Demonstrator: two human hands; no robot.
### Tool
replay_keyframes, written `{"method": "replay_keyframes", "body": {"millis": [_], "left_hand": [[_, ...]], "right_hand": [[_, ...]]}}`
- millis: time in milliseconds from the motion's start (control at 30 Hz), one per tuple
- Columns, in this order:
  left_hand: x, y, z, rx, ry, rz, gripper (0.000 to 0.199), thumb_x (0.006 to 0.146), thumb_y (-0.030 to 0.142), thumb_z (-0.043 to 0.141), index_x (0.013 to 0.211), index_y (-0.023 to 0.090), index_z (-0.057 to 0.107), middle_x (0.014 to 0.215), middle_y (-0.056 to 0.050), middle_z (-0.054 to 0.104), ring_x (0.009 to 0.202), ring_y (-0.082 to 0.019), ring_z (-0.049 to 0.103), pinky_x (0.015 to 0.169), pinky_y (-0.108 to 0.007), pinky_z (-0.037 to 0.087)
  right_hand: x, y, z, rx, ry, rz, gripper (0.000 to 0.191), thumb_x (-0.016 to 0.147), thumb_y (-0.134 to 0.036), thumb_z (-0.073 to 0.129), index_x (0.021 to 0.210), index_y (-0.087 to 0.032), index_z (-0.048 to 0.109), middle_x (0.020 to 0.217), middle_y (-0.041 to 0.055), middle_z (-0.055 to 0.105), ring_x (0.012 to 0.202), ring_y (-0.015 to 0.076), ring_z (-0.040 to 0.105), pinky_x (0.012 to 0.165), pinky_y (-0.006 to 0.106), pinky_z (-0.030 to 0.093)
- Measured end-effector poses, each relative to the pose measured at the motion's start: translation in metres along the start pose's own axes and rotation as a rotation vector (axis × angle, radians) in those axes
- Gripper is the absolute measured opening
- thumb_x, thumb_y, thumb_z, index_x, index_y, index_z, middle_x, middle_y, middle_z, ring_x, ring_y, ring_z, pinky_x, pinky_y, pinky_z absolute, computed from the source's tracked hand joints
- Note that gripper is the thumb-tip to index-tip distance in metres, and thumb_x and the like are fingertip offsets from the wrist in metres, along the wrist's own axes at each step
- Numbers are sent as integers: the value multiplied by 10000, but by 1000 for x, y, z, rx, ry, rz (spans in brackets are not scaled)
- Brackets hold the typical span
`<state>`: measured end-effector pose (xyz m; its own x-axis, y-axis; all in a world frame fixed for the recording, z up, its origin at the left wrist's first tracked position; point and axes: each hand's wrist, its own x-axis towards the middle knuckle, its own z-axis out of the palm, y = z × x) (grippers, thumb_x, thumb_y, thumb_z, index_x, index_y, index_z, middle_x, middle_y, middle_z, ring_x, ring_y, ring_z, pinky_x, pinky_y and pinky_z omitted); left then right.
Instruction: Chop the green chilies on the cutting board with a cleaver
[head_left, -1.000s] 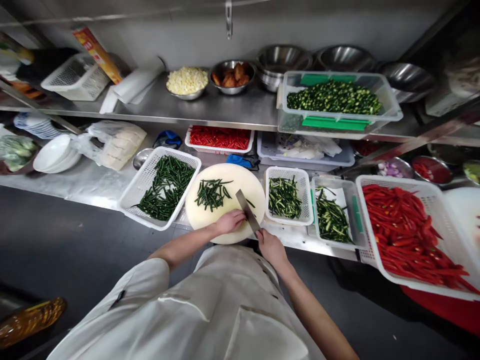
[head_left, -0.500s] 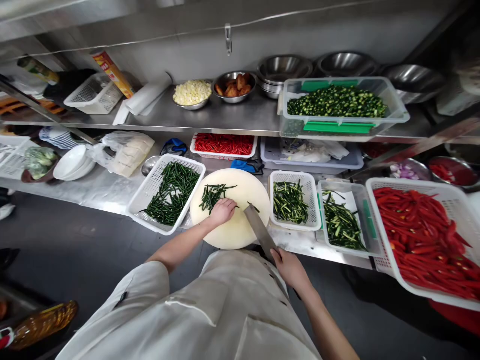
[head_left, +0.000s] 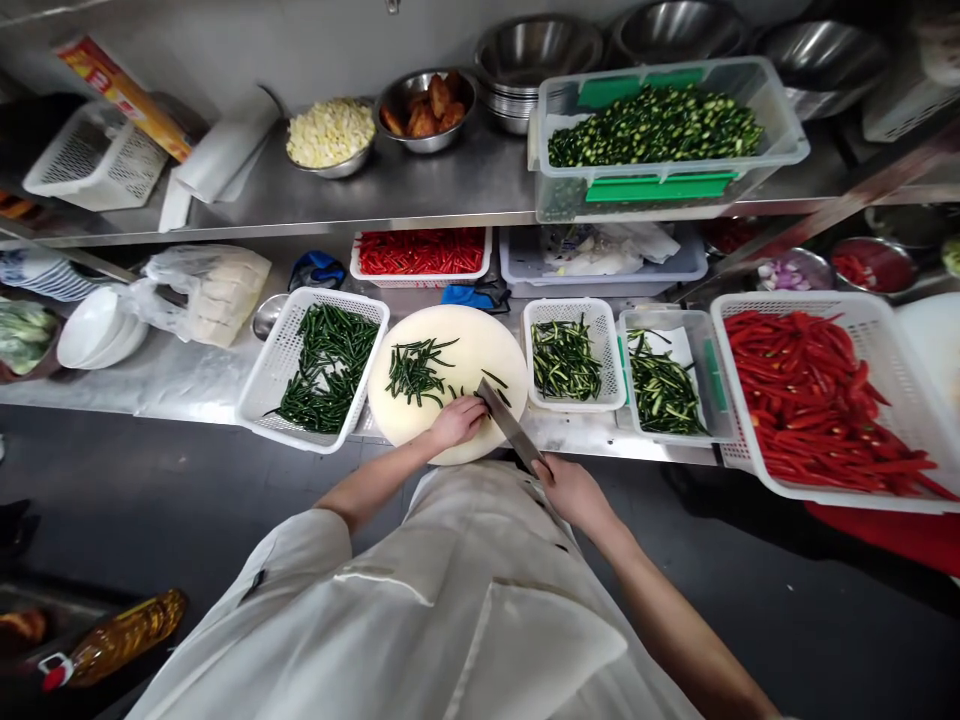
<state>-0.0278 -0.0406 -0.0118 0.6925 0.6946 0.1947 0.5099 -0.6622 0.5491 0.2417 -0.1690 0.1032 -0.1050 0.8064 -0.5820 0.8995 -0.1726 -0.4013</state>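
Observation:
A round white cutting board [head_left: 480,335] lies on the steel counter before me. My right hand [head_left: 574,490] is wrapped round the handle of a cleaver [head_left: 514,430], its blade slanting over the board's right part. My left hand [head_left: 459,422] rests on the board with fingers closed together, pressing a green chili [head_left: 486,409] against the blade side; the fingers mostly hide it. A loose pile of whole green chilies [head_left: 415,372] is at the board's left. Cut chili pieces [head_left: 495,379] lie beyond and right of the blade.
To the left stands a white basket of green chilies [head_left: 283,350]. At right are a basket of split chilies [head_left: 617,370], a clear tub [head_left: 720,420] and a basket of red chilies [head_left: 922,385]. Above the counter, a steel shelf [head_left: 420,205] carries bowls and a tub of chopped greens [head_left: 660,130].
My left hand has moved right across the board, up to the cleaver. More chili pieces lie near the blade. The camera view has tilted down and shifted.

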Motion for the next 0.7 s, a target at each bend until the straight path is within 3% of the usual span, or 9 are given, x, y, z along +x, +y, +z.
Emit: {"method": "replay_keyframes", "body": {"millis": [167, 400, 600, 700], "left_hand": [[0, -4, 4, -47, 18, -5, 278, 1044, 220, 519, 1249, 191, 705, 1228, -125, 714, 1163, -250, 663, 1044, -446, 569], [0, -5, 0, -62, 18, 25, 246, 1047, 243, 515, 1192, 202, 710, 1221, -113, 716, 1187, -247, 655, 1036, -442, 563], [6, -6, -3, -13, 113, -73, 233, 1034, 246, 542, 1210, 204, 687, 1246, -122, 704, 1196, -249, 641, 1050, -463, 551], [13, -11, -3, -17, 104, -68, 243, 1014, 200, 530, 1192, 203, 696, 1232, -121, 707, 1183, -255, 645, 1044, -463, 561]], "right_hand": [[4, 3, -6, 16, -8, -35, 388, 1124, -375, 375, 1036, -195, 707, 971, 114, 795, 898, 253, 740, 712, 302, 359], [24, -11, 5, -65, 51, 34, 419, 1132, -408, 352, 1108, -182, 704, 976, 136, 788, 890, 255, 736, 725, 301, 381], [16, -3, 6, -27, 68, 22, 412, 1130, -386, 357, 1060, -174, 703, 987, 142, 787, 915, 261, 736, 735, 305, 383], [13, -3, 4, -3, 48, 16, 408, 1128, -379, 356, 1056, -180, 705, 960, 131, 787, 896, 259, 737, 717, 304, 374]]}}
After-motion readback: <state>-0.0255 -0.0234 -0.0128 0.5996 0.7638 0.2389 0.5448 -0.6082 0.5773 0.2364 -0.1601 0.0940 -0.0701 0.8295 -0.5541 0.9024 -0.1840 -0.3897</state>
